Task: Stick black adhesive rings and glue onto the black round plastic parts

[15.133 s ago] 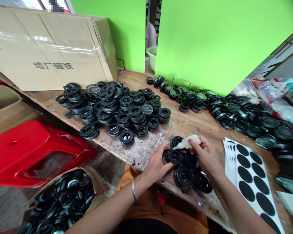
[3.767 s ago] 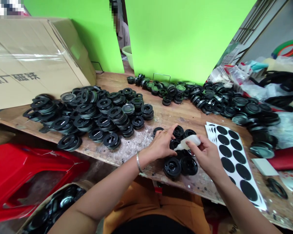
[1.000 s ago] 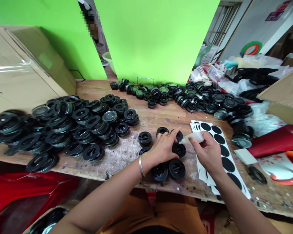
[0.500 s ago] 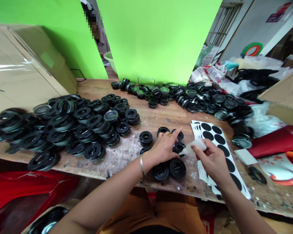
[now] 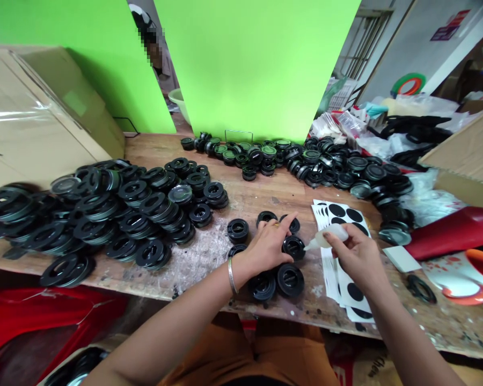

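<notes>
Near edge of the table [image 5: 261, 195], middle: two black round cases [image 5: 290, 279], side by side; just beyond, one single black case [image 5: 293, 248], lying flat, the left hand [image 5: 265, 244] at its left side with thumb and forefinger spread wide, contact with the rim unclear. To the right, one white bottle [image 5: 330, 236], tilted, pinched between thumb and fingers of the right hand [image 5: 356, 254], nozzle at that case's right rim, dotted sticker sheets [image 5: 333, 287] lying beneath the hand. Farther: one large heap of cases [image 5: 140, 214], left end; one long row of cases [image 5: 261, 155], far edge; one cardboard box [image 5: 44, 112], far left corner.
</notes>
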Demonstrator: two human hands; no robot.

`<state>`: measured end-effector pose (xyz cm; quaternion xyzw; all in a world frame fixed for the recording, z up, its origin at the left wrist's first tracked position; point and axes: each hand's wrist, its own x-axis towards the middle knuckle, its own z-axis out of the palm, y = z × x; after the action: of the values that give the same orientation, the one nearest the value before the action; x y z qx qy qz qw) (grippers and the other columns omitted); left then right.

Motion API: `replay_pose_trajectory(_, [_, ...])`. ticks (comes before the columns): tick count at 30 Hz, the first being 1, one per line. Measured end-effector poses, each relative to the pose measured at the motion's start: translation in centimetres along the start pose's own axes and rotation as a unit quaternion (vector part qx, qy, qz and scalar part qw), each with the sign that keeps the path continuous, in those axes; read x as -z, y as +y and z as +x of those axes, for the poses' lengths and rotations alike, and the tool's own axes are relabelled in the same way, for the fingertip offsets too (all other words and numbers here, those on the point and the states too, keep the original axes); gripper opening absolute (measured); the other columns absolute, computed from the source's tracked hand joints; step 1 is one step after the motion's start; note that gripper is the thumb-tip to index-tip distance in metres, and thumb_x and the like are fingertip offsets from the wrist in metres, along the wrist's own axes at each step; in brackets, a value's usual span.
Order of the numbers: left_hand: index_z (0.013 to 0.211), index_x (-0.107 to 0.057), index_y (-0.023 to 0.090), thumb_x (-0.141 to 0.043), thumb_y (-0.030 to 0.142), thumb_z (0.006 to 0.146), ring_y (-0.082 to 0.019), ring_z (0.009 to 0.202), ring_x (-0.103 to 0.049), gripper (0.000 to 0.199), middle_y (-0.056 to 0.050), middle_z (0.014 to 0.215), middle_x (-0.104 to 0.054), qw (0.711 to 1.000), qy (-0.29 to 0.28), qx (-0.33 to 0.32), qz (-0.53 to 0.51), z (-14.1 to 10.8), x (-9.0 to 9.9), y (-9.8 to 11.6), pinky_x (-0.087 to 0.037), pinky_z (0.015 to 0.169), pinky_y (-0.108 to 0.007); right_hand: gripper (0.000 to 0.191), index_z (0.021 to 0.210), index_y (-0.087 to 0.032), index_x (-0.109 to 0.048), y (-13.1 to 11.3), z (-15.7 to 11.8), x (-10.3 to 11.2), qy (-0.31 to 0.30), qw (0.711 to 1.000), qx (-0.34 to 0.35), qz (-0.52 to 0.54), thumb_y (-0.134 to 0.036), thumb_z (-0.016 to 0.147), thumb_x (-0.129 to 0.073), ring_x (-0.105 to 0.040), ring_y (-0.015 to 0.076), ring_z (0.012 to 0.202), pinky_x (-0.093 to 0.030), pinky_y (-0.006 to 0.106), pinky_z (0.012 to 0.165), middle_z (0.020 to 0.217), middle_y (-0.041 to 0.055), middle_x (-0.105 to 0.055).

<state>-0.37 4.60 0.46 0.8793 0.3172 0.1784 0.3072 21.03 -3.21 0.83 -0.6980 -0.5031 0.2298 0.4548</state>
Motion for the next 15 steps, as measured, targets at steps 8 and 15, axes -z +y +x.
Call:
replay_pose_trajectory(8, [0.144, -0.029, 0.027, -0.073, 0.022, 0.075, -0.028, 0.113, -0.047, 0.083, -0.006, 0.119, -0.058, 0.995, 0.094, 0.036, 0.007, 0.4, 1.6, -1.4, -0.033, 0.101, -0.043, 0.037, 0.072, -0.017, -0.06, 0.5, 2.6, 0.0, 0.018, 0.928, -0.14, 0.345, -0.04, 0.058, -0.085, -0.043, 0.0079, 0.047, -0.039, 0.021, 0.043, 0.057, -0.0039, -0.051])
replay_pose_trajectory(15, [0.143, -0.028, 0.027, -0.076, 0.017, 0.07, -0.031, 0.123, -0.042, 0.088, -0.006, 0.128, -0.058, 0.997, 0.031, 0.06, 0.029, 3.9, 1.4, -2.3, -0.03, 0.103, -0.049, 0.034, 0.075, -0.018, -0.06, 0.9, 5.4, -2.6, 0.068, 0.945, -0.086, 0.307, -0.042, 0.062, -0.08, -0.045, 0.0081, 0.047, -0.04, 0.022, 0.044, 0.061, -0.004, -0.054])
